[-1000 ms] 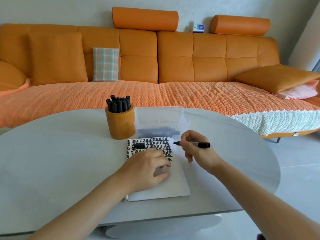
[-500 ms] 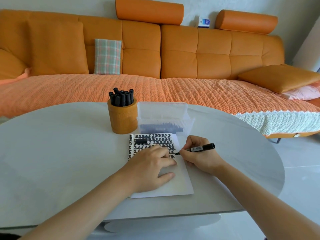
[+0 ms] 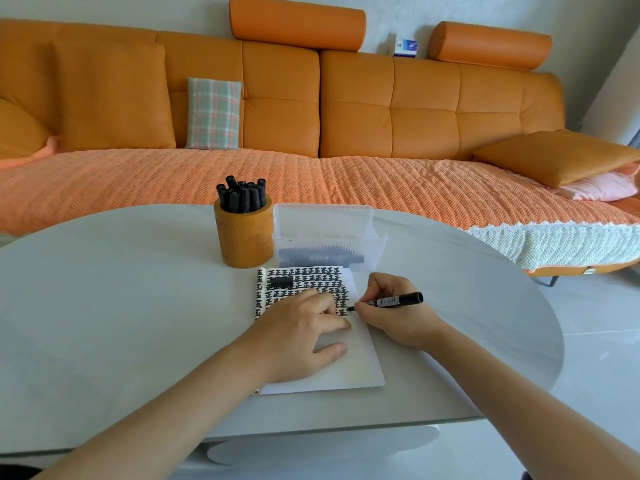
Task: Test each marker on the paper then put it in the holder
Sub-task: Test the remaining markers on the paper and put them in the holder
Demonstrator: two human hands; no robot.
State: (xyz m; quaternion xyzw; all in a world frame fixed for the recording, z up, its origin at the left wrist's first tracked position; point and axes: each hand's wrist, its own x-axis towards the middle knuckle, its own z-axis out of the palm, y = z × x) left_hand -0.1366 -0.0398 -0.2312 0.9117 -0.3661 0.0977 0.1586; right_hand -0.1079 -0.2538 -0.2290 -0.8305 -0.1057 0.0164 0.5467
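Testing step. A black marker (image 3: 391, 301) is pinched in the curled fingers of the right hand (image 3: 398, 318), its tip set on the paper (image 3: 349, 368) at the end of the lowest row of black marks. The paper is pressed flat on the tabletop (image 3: 121, 306) by the left hand (image 3: 298, 337), fingers spread, nothing gripped. The cylindrical wooden holder (image 3: 244, 237), already stocked with markers, stands just beyond the paper, beside a clear plastic case (image 3: 325, 233). A short stroke is judged due next, then a lift across to the holder.
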